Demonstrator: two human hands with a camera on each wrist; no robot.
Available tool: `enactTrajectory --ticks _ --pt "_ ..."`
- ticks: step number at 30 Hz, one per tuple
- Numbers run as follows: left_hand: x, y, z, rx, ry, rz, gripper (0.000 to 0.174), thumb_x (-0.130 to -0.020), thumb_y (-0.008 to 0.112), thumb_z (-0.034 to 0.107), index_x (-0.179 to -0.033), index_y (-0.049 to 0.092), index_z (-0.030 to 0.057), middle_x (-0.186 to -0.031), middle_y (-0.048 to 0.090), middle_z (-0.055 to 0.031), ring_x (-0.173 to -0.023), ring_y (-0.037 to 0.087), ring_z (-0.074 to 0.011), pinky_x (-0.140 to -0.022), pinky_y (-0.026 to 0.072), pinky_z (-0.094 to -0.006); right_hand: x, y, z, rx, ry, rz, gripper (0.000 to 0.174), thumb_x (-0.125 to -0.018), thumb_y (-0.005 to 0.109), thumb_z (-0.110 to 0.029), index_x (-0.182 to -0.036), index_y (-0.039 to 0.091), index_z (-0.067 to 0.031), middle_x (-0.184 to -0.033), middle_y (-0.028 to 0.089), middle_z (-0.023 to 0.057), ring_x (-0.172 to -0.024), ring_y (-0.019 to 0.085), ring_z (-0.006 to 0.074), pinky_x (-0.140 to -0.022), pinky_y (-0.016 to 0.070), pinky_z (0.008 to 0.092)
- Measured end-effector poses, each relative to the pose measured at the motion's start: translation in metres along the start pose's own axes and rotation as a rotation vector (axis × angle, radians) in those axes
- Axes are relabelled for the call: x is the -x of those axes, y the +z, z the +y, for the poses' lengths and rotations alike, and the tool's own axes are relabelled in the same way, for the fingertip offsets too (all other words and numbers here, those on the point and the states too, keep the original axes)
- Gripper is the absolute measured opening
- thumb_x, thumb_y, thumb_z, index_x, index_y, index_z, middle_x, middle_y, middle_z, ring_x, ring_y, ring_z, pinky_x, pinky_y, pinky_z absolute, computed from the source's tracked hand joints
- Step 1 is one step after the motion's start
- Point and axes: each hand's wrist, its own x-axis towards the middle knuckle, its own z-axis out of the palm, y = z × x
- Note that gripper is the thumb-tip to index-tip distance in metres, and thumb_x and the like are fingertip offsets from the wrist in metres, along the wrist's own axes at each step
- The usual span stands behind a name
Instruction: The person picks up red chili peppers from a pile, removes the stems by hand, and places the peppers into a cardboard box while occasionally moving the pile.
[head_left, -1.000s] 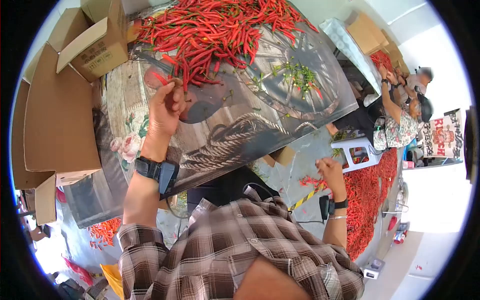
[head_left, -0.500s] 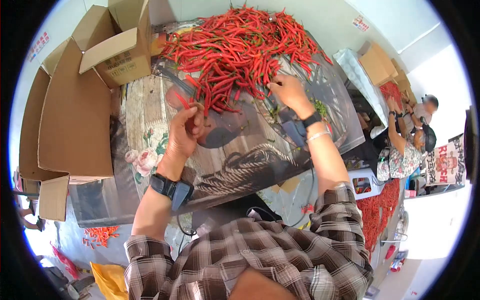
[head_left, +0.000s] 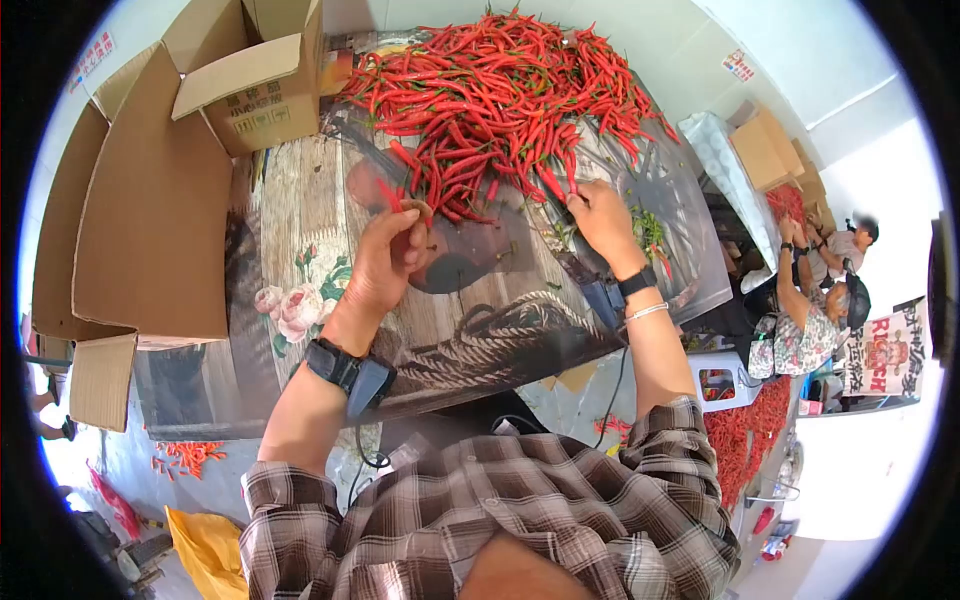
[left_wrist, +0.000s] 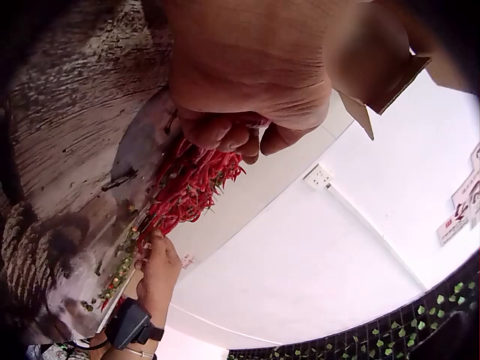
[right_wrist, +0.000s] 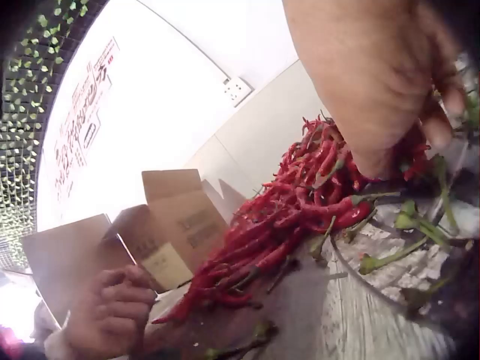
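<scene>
I have the heap of red chillies (head_left: 500, 90) on the far side of the table (head_left: 300, 190), and I place everything else by it. The left hand (head_left: 385, 260) is off its near left edge, fingers curled narrow around one red chilli (head_left: 389, 193), whose length pokes out past the thumb. The right hand (head_left: 607, 225) is at the heap's near edge, thumb and fingers closed to a pinch at the near end of another chilli (head_left: 571, 170). The pale brown carton (head_left: 150, 210) stands left of the heap; loose green stalks (head_left: 650, 228) lie by its near right side. I judge each chilli to be very light, slim and slightly springy, with a smooth skin that may slip or split under a hard squeeze. I'd take one lightly at its stem end and ease it free, since tangled neighbours could drag along.
</scene>
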Motion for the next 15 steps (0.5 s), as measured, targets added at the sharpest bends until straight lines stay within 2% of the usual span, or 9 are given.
enactTrajectory --ticks 3,4,5,7,9,10,12,15 --pt "0.002 0.002 0.001 -0.016 -0.005 -0.03 0.017 -0.085 0.056 0.017 -0.097 0.057 0.0038 -0.065 0.047 0.001 -0.051 0.037 -0.0082 -0.047 0.0296 -0.0226 0.009 -0.009 -0.007 -0.132 -0.043 0.102 0.021 -0.082 0.059 -0.021 -0.083 0.06 -0.0003 -0.08 0.057 0.0193 -0.076 0.057 0.0381 -0.067 0.0438 0.0444" --pt "0.002 0.005 0.001 -0.02 -0.005 -0.03 0.017 -0.085 0.056 0.017 -0.097 0.057 0.0038 -0.065 0.047 0.001 -0.051 0.037 -0.0082 -0.047 0.0296 -0.0226 0.012 -0.019 -0.025 -0.259 -0.025 0.065 0.02 -0.084 0.059 -0.02 -0.082 0.059 0.0006 -0.074 0.057 0.0196 -0.073 0.057 0.037 -0.064 0.0437 0.041" --pt "0.003 0.008 0.001 -0.055 -0.018 -0.026 0.018 -0.085 0.058 0.016 -0.099 0.057 0.0037 -0.065 0.047 0.0017 -0.05 0.036 -0.0072 -0.046 0.0282 -0.0218 0.018 -0.023 -0.043 -0.262 -0.024 0.066 0.02 -0.084 0.059 -0.02 -0.082 0.059 0.0006 -0.074 0.057 0.0196 -0.073 0.057 0.037 -0.064 0.0437 0.041" --pt "0.004 0.011 -0.001 -0.095 -0.034 -0.023 0.02 -0.085 0.06 0.015 -0.1 0.056 0.0035 -0.065 0.046 0.0025 -0.049 0.034 -0.0063 -0.046 0.0268 -0.0209 0.032 -0.024 -0.078 -0.503 0.063 -0.093 0.019 -0.085 0.059 -0.019 -0.087 0.06 0.0006 -0.072 0.057 0.0199 -0.072 0.058 0.0361 -0.063 0.0438 0.0376" --pt "0.004 0.013 -0.004 -0.161 -0.063 -0.126 0.025 -0.085 0.064 0.017 -0.105 0.055 0.0037 -0.065 0.045 0.0049 -0.048 0.032 -0.004 -0.044 0.0236 -0.0192 0.04 -0.024 -0.105 -0.549 0.049 -0.396 0.021 -0.084 0.058 -0.014 -0.1 0.06 -0.0011 -0.08 0.06 0.0205 -0.078 0.06 0.038 -0.065 0.0455 0.0401" --pt "0.005 0.014 -0.004 -0.165 -0.064 -0.127 0.025 -0.085 0.064 0.017 -0.105 0.055 0.0037 -0.065 0.045 0.0049 -0.048 0.032 -0.004 -0.044 0.0236 -0.0192 0.043 -0.013 -0.112 -0.552 0.05 -0.393 0.021 -0.084 0.058 -0.014 -0.1 0.06 -0.0011 -0.08 0.06 0.0205 -0.078 0.06 0.038 -0.065 0.0455 0.0401" --pt "0.007 0.015 -0.005 -0.275 -0.076 -0.131 0.031 -0.085 0.067 0.021 -0.108 0.054 0.0052 -0.066 0.044 0.0068 -0.048 0.032 -0.0024 -0.043 0.0221 -0.0184 0.046 0.005 -0.124 -0.55 -0.458 -0.111 0.031 -0.082 0.057 -0.009 -0.112 0.055 -0.0034 -0.086 0.061 0.0213 -0.082 0.059 0.0406 -0.067 0.0462 0.0447" --pt "0.004 0.013 -0.008 -0.282 0.004 -0.072 0.028 -0.085 0.068 0.022 -0.106 0.057 0.0067 -0.065 0.044 0.0073 -0.047 0.032 -0.0022 -0.042 0.0222 -0.0189 0.049 0.002 -0.14 -0.516 -0.394 -0.193 0.036 -0.08 0.056 -0.005 -0.116 0.05 -0.005 -0.09 0.06 0.022 -0.085 0.058 0.0421 -0.069 0.0457 0.0484"
